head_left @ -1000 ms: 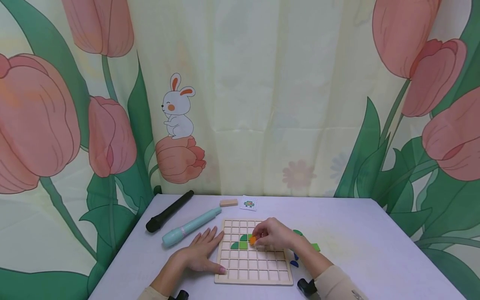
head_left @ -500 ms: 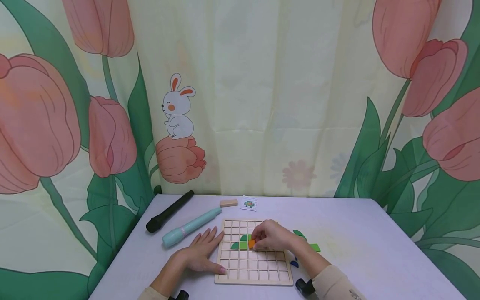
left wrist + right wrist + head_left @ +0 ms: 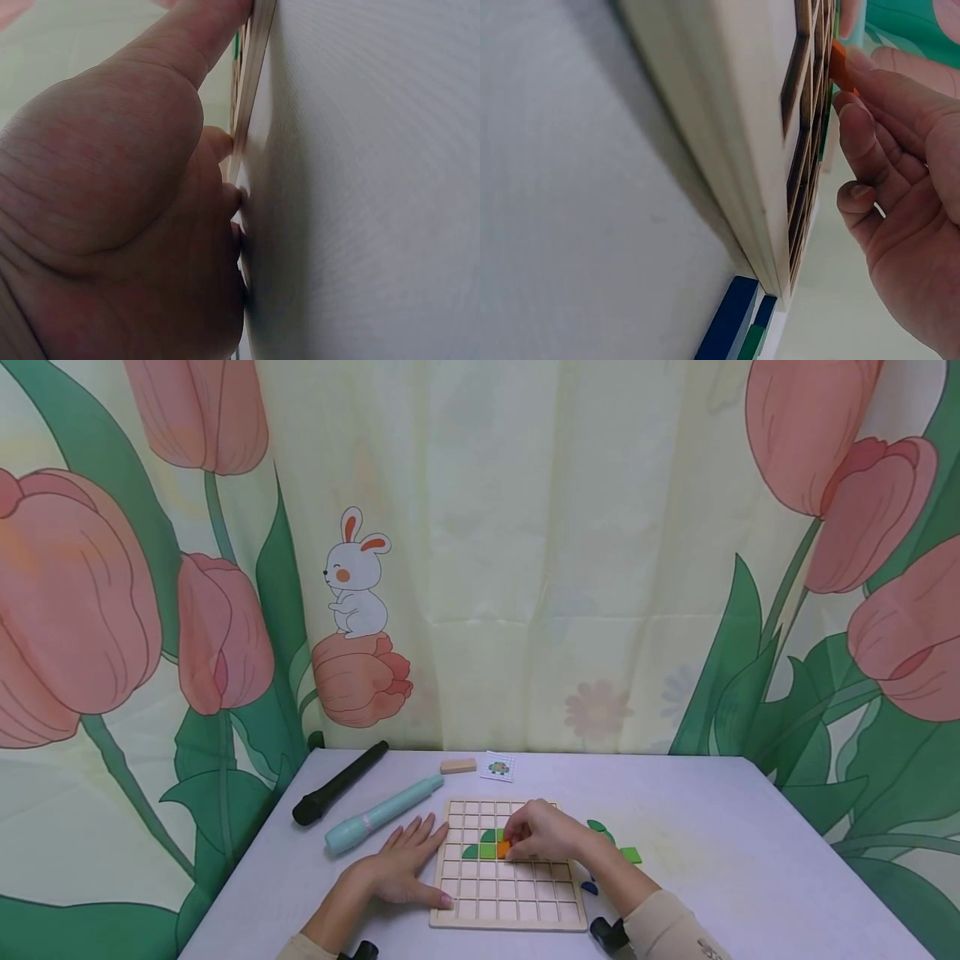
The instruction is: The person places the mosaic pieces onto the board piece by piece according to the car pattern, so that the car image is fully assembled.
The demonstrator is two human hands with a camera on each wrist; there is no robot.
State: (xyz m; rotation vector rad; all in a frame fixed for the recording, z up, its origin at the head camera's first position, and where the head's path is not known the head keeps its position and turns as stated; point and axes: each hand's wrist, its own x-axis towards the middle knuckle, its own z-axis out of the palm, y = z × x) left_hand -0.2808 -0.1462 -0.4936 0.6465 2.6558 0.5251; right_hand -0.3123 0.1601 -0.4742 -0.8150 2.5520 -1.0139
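Note:
A wooden grid board (image 3: 507,929) lies on the table between both hands. My right hand (image 3: 547,831) pinches an orange tile (image 3: 502,850) between thumb and fingers, right at a cell in the board's upper middle. The right wrist view shows that orange tile (image 3: 841,66) at the grid's surface. Directly left of it a light green square tile (image 3: 487,852) fills a cell, with a dark green rounded tile (image 3: 470,852) beyond. Fingers spread, my left hand (image 3: 393,868) rests at the board's left edge, its thumb on the lower left corner.
Loose tiles lie right of the board: a light green one (image 3: 631,855), a dark green one (image 3: 596,826) and a blue one (image 3: 589,887). Behind are a black microphone (image 3: 337,783), a teal cylinder (image 3: 384,814), a wooden block (image 3: 457,766) and a pattern card (image 3: 497,767).
My right hand has shifted very slightly left and lower with the orange tile, which now sits flatter against the cell beside the light green square. The left hand has stayed still.

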